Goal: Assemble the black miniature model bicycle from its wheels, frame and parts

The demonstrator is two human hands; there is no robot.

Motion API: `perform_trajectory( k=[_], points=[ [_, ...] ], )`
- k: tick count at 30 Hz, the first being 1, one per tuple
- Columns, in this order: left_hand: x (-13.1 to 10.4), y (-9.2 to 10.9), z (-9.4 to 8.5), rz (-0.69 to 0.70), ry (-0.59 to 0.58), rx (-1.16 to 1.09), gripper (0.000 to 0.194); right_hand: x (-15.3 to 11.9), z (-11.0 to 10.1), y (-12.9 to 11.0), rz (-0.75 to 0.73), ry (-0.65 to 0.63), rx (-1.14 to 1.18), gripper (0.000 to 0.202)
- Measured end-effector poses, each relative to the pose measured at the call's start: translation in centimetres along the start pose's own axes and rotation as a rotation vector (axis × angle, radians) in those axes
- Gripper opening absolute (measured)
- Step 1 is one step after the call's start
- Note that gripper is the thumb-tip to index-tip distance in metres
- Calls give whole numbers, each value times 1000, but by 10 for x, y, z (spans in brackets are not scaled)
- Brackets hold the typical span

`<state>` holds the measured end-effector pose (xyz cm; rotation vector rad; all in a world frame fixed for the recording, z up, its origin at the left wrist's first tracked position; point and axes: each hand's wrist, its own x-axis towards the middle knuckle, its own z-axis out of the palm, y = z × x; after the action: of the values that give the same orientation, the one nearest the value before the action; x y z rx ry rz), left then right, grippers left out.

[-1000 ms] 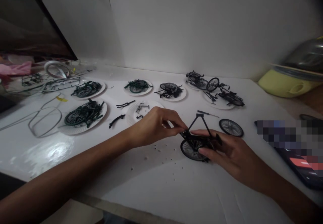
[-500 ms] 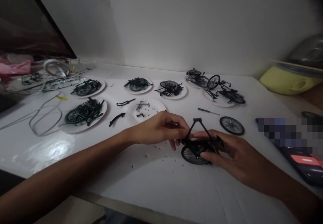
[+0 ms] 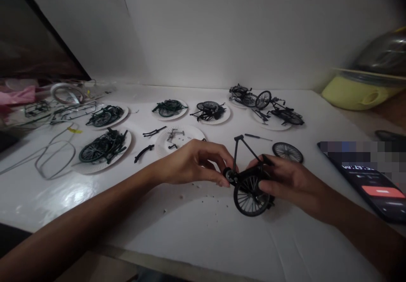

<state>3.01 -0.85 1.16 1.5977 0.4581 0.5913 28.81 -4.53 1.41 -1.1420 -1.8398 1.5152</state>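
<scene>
A black model bicycle frame (image 3: 251, 146) with one spoked wheel (image 3: 250, 201) is held up over the near part of the white table. My right hand (image 3: 292, 180) is closed around its rear end, thumb on the wheel and fingers behind the frame. My left hand (image 3: 203, 163) pinches at the other end, its thumb and fingers around a small round part by the crank; its fingertips are partly hidden behind the frame. A loose spoked wheel (image 3: 287, 152) lies just beyond my right hand. Several tiny screws (image 3: 203, 201) are scattered below my left hand.
A paper plate (image 3: 161, 140) with small metal parts lies behind my left hand, two black curved parts (image 3: 144, 153) beside it. More plates carry model bicycle parts (image 3: 98, 148). A screwdriver (image 3: 258, 137) lies mid-table. A phone (image 3: 364, 184) is at right, a yellow-green pot (image 3: 358, 91) behind it.
The model bicycle has been turned and shifted slightly, so its wheel faces me more and the crank part shows. My left thumb has moved lower along its end.
</scene>
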Motion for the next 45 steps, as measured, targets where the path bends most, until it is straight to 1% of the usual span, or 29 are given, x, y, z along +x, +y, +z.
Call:
perform_trajectory(
  k=[4, 6, 8, 11, 15, 17, 20, 22, 26, 29, 31, 35, 39, 45],
  points=[
    [2, -4, 0, -5, -4, -41, 26, 1, 0, 4, 49, -22, 22, 28],
    [3, -7, 0, -15, 20, -87, 27, 0, 1, 5, 30, 18, 8, 30],
    [4, -11, 2, -12, 69, -111, 29, 0, 3, 5, -14, 99, -55, 29],
    [5, -14, 5, 22, 164, -62, 29, -1, 6, 3, -117, 252, -272, 25],
    [6, -11, 13, 141, 234, 78, 33, -3, 5, 7, -298, 407, -627, 20],
    [6, -8, 17, 204, 280, 159, 32, -3, 4, 11, -399, 440, -746, 22],
    [6, -6, 22, 266, 368, 310, 26, -4, 2, 15, -516, 432, -839, 29],
    [5, -5, 22, 290, 386, 409, 25, -4, 2, 15, -545, 424, -841, 32],
    [6, -6, 20, 370, 380, 512, 27, -5, 1, 12, -528, 418, -778, 35],
    [6, -8, 17, 464, 391, 579, 30, -5, 1, 11, -546, 437, -722, 34],
    [6, -9, 17, 513, 377, 651, 31, -5, 1, 10, -580, 438, -704, 33],
    [6, -9, 19, 577, 366, 764, 30, -6, 0, 7, -615, 421, -730, 32],
    [7, -7, 18, 580, 379, 803, 28, -8, -1, 8, -660, 446, -769, 36],
    [5, -6, 8, 553, 292, 878, 29, -7, -2, 10, -627, 443, -701, 39]
  ],
)
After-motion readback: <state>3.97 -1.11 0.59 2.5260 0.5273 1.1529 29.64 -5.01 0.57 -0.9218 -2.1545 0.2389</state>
